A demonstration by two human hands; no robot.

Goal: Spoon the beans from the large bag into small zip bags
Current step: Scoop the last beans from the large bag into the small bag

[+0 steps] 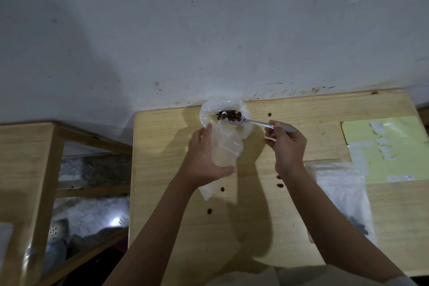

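My left hand [204,160] grips a clear plastic bag [226,144] around its middle, holding its open mouth up over the wooden table [176,193]. My right hand [286,144] pinches the handle of a metal spoon [255,122]. The spoon's bowl sits at the bag's mouth and is loaded with dark brown beans [231,115]. Whether this is the large bag or a small one I cannot tell. Several loose beans [209,211] lie scattered on the table near my arms.
A flat clear zip bag [341,193] with a few dark beans at its lower end lies under my right forearm. A yellow-green sheet [394,167] with small white bags on it sits at the table's right. A second wooden table [23,158] stands to the left.
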